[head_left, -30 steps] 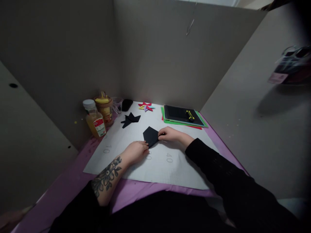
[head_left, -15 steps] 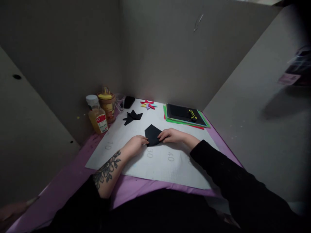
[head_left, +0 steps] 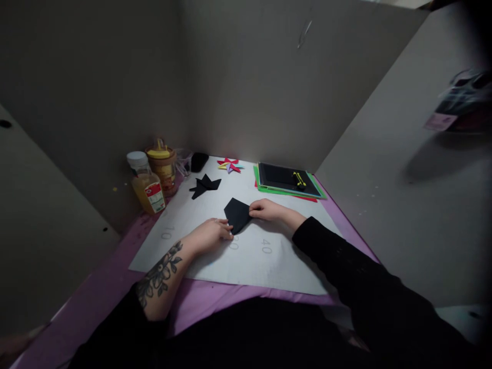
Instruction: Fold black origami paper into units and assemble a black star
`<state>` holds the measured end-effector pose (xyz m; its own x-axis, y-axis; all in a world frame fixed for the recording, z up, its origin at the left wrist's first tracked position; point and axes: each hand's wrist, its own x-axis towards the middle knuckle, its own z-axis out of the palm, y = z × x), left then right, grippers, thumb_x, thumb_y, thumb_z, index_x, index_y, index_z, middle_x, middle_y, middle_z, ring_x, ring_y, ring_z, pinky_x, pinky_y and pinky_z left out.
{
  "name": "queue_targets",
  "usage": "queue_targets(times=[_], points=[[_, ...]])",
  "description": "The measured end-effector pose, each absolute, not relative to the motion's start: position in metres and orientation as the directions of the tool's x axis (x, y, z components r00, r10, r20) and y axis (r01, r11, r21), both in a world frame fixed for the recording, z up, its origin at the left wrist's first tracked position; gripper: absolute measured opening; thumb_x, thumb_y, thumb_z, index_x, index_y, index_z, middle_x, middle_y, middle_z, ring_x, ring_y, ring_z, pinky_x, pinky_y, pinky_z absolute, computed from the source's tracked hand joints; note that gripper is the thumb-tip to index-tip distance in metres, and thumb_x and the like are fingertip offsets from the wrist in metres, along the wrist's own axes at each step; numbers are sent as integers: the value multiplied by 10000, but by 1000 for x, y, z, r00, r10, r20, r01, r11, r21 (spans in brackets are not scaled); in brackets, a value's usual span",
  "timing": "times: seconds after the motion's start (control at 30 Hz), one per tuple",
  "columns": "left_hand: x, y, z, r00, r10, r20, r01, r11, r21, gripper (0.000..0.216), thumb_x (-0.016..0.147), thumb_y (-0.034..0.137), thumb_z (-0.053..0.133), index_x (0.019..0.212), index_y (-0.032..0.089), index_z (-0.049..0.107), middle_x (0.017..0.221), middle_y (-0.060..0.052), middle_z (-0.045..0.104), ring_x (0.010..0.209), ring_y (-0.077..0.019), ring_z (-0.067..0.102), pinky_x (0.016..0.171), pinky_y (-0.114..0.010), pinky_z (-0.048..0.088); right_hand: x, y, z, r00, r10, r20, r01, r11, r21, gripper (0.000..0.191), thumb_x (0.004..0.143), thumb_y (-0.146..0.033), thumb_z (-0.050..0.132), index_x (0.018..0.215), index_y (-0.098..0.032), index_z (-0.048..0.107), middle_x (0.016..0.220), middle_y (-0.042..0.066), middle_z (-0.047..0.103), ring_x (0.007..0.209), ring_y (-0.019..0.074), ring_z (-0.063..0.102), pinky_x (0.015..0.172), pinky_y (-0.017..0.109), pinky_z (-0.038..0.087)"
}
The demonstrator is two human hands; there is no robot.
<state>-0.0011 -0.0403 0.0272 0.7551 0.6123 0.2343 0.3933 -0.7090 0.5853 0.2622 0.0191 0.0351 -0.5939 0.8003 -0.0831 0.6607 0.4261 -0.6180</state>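
Observation:
A folded piece of black paper (head_left: pixel 237 215), roughly five-sided, lies on the white sheet (head_left: pixel 215 264) in front of me. My right hand (head_left: pixel 263 209) pinches its right corner between thumb and fingers. At its lower left edge rests my left hand (head_left: pixel 213 233), fingers stretched out and their tips touching the paper. Beyond the left hand lies a black folded paper shape with several points (head_left: pixel 205 185). Farther back is a multicoloured paper star (head_left: pixel 229 165).
A stack of coloured paper (head_left: pixel 274 178) lies at the back right, with a yellow and black cutter (head_left: pixel 299 180) on top. Back left stand a juice bottle (head_left: pixel 146 187), a brown cup with a yellow lid (head_left: pixel 162 166) and a black object (head_left: pixel 199 162). Grey walls enclose the pink-covered table (head_left: pixel 209 299).
My right hand has shifted to the paper's right corner and pinches it there. The left hand has slid slightly down along the lower left edge. The paper is turned a little, and the view has shifted.

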Motion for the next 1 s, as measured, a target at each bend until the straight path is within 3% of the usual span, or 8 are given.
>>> queue_targets(times=[0.1, 0.2, 0.27, 0.37, 0.5, 0.7, 1.0], points=[[6, -45, 25, 805, 565, 182, 384, -729, 567, 317, 722, 72, 469, 820, 245, 717, 977, -41, 715, 1025, -222, 610, 964, -355, 399, 254, 24, 40, -583, 802, -128, 710, 427, -560, 210, 770, -316, 528, 742, -145, 647, 610, -6, 578, 550, 117, 476, 534, 227, 352], [16, -49, 20, 688, 694, 212, 495, -663, 562, 311, 827, 148, 428, 990, 231, 681, 914, -75, 701, 901, -222, 634, 857, -343, 454, 248, 28, 42, -566, 800, -197, 762, 418, -494, 197, 756, -316, 535, 727, -150, 636, 594, -9, 565, 538, 113, 462, 523, 226, 323], [23, -51, 16, 660, 709, 249, 534, -675, 508, 341, 860, 221, 448, 1167, 220, 597, 1057, -102, 665, 970, -240, 608, 870, -364, 448, 246, 31, 42, -556, 799, -229, 785, 415, -459, 206, 758, -330, 537, 726, -152, 636, 580, -11, 558, 537, 113, 455, 524, 229, 310], [31, -55, 10, 733, 642, 224, 543, -750, 377, 539, 851, 333, 523, 1358, 191, 405, 1402, -138, 433, 1219, -287, 457, 983, -410, 379, 243, 34, 39, -546, 801, -246, 805, 419, -421, 218, 762, -344, 536, 721, -155, 638, 588, -10, 563, 550, 113, 451, 531, 230, 300], [35, -58, 6, 738, 661, 138, 603, -737, 305, 654, 849, 383, 529, 1407, 136, 297, 1489, -162, 290, 1297, -289, 380, 1029, -384, 341, 240, 35, 37, -510, 827, -236, 838, 416, -354, 221, 763, -341, 538, 708, -157, 648, 606, -4, 575, 563, 114, 446, 540, 232, 294], [36, -60, 5, 735, 657, 167, 602, -746, 285, 585, 866, 403, 489, 1360, 113, 372, 1416, -164, 417, 1290, -270, 396, 1036, -381, 339, 233, 31, 42, -443, 857, -262, 892, 391, -227, 230, 773, -345, 537, 731, -166, 675, 606, -6, 594, 553, 111, 439, 529, 235, 282], [43, -72, 10, 656, 730, 192, 693, -683, 231, 411, 856, 327, 518, 1192, 91, 509, 1183, -172, 596, 1101, -277, 552, 942, -380, 424, 226, 34, 38, -406, 873, -270, 914, 383, -138, 208, 773, -328, 551, 752, -177, 692, 674, 16, 651, 573, 119, 488, 531, 236, 284]])
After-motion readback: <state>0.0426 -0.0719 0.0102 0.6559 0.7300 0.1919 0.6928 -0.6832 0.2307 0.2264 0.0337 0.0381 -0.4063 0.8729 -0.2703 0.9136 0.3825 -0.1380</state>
